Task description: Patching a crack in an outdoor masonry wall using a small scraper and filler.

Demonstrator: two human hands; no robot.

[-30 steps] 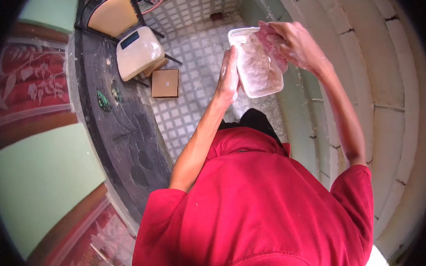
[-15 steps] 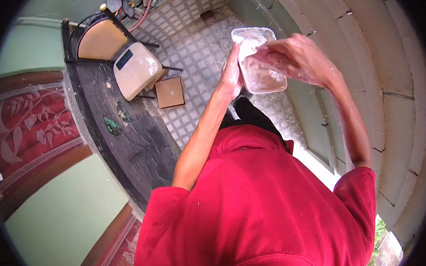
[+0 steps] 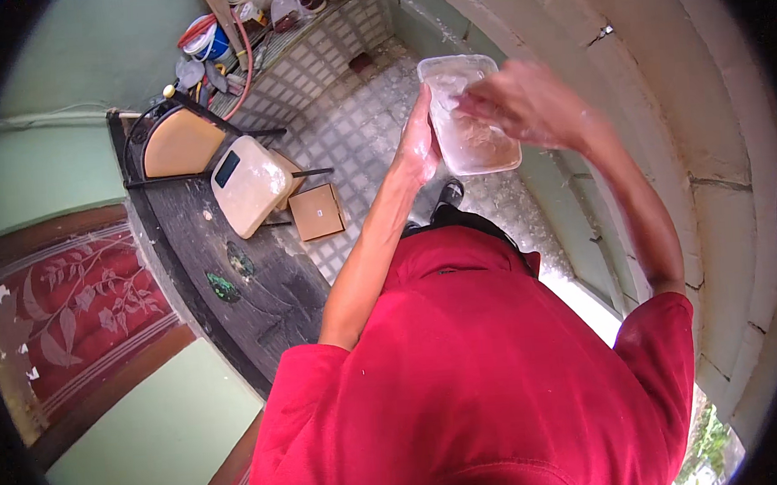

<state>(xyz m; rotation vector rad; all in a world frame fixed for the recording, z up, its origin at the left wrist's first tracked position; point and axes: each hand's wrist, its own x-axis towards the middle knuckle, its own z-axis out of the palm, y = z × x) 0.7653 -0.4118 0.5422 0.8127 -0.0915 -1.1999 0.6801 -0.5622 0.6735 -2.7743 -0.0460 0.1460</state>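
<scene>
Head view, left fingers [image 3: 420, 131] holding round-cornered tub [image 3: 490, 167], whitish smears [image 3: 448, 94] inside

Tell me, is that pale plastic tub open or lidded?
Open: the pale tub has no lid on, whitish smears show inside, and the left hand holds its side.

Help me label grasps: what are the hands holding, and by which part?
The left hand holds the rectangular container by its left side. Whether the blurred right hand grips anything cannot be told.
</scene>
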